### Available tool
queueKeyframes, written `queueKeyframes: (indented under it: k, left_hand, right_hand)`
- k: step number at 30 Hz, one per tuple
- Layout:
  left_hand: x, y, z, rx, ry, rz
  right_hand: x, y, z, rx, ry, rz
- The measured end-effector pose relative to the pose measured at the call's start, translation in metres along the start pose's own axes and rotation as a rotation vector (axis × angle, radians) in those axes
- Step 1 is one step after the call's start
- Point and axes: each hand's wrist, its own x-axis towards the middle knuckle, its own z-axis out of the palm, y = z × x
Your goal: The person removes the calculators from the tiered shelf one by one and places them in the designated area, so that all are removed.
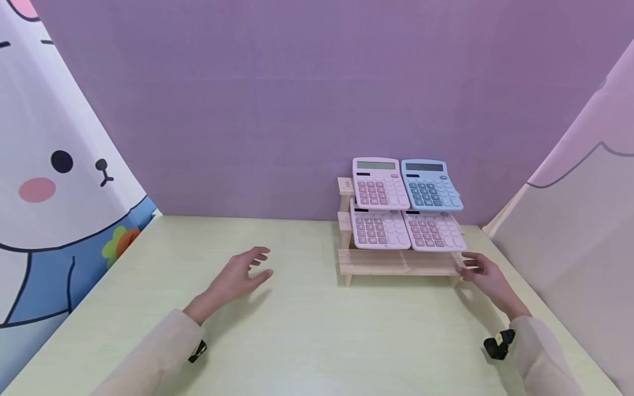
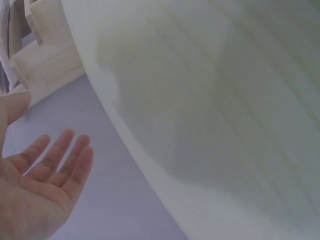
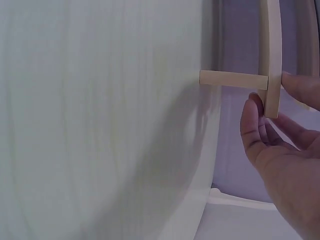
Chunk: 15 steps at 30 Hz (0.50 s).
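A three-tier wooden display stand (image 1: 396, 262) stands on the table, its lowest board bare. My right hand (image 1: 487, 278) grips the right end of that board; in the right wrist view, the digits of this hand (image 3: 287, 155) lie on both sides of the board (image 3: 273, 65), beside a leg (image 3: 232, 79). On the top tier lean a pink calculator (image 1: 378, 184) and a blue calculator (image 1: 431, 185). Two more pink calculators (image 1: 380, 229) (image 1: 433, 231) lean on the middle tier. My left hand (image 1: 238, 279) hovers left of the stand, fingers relaxed, holding nothing.
The pale green tabletop (image 1: 297, 341) runs up to a purple backdrop (image 1: 247, 110). A cartoon-printed cloth (image 1: 69, 231) hangs at the left, and a pale printed cloth (image 1: 574, 236) borders the right side. Black straps or devices show at both wrists.
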Motion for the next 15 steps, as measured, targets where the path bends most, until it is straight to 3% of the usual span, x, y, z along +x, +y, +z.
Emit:
queueKeyframes:
  k: [9, 15]
  left_hand:
    - [0.013, 0.014, 0.019, -0.129, -0.007, 0.037]
    - [0.023, 0.024, 0.032, -0.19, -0.03, 0.013]
  right_hand:
    - [0.002, 0.002, -0.002, -0.022, -0.036, 0.001]
    - [0.002, 0.0, -0.002, -0.019, -0.039, 0.026]
